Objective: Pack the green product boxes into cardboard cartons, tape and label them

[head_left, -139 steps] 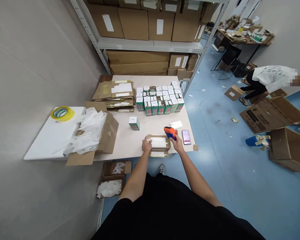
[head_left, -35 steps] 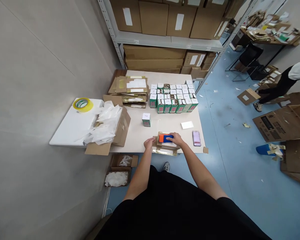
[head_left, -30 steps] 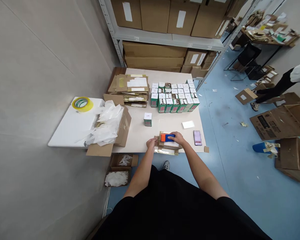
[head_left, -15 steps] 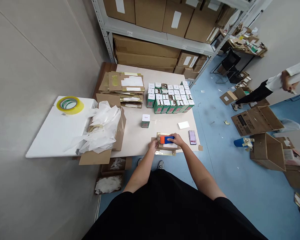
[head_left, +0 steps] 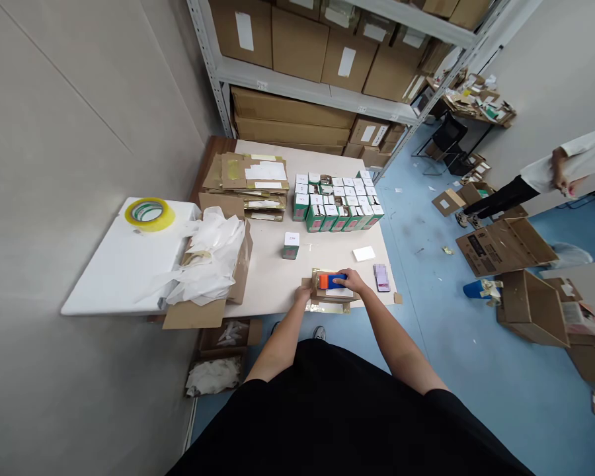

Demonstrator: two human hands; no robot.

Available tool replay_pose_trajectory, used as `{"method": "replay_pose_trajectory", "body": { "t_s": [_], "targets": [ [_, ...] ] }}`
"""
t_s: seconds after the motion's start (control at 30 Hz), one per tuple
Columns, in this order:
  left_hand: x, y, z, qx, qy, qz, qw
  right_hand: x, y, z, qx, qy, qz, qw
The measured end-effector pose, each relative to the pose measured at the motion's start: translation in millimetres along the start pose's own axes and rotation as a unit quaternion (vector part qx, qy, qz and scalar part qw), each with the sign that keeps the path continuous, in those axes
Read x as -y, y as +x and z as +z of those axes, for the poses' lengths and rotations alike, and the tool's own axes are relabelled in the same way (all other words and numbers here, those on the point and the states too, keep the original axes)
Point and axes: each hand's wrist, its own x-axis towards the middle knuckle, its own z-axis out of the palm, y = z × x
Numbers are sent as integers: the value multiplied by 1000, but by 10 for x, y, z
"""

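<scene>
At the table's near edge, my right hand (head_left: 350,280) is closed around a blue and orange tape dispenser (head_left: 331,281), which rests over the top of a small cardboard box (head_left: 344,295). A whitish patch shows on the box top beside the dispenser. Against the box's left end, my left hand (head_left: 303,293) grips its flap edge, with the fingertips partly hidden. Behind the box stands a single small green and white carton (head_left: 291,246). To the right lie a white card (head_left: 363,254) and a purple-screened phone (head_left: 381,277).
Several green and white cartons (head_left: 337,205) stand in rows at the back of the table. Flattened cardboard (head_left: 252,175) is stacked left of them. A box of white wrapping (head_left: 211,244) and a yellow tape roll (head_left: 150,215) sit left. A person (head_left: 545,168) stands far right.
My view has tilted slightly upward. My left hand has shifted a little along the box's left end. My right hand keeps the tape dispenser on the box top.
</scene>
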Motion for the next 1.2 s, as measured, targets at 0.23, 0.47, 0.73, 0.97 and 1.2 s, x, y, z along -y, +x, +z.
{"method": "replay_pose_trajectory", "body": {
  "t_s": [0.23, 0.47, 0.73, 0.97, 1.2],
  "targets": [
    [-312, 25, -90, 94, 250, 171, 948, 97, -40, -45, 3, 4, -11, 1000],
    [-394, 118, 5, 131, 464, 178, 858, 186, -88, -126, 10, -52, 21, 998],
    [-403, 121, 7, 165, 609, 130, 765, 369, -219, -107, 13, -176, 92, 980],
    [-395, 107, 51, 156, 614, 121, 764, 347, -223, -80, 12, -177, 92, 980],
    [-399, 104, 156, 148, 648, 132, 735, 308, -160, -68, 18, -166, 101, 981]
  ]
}}
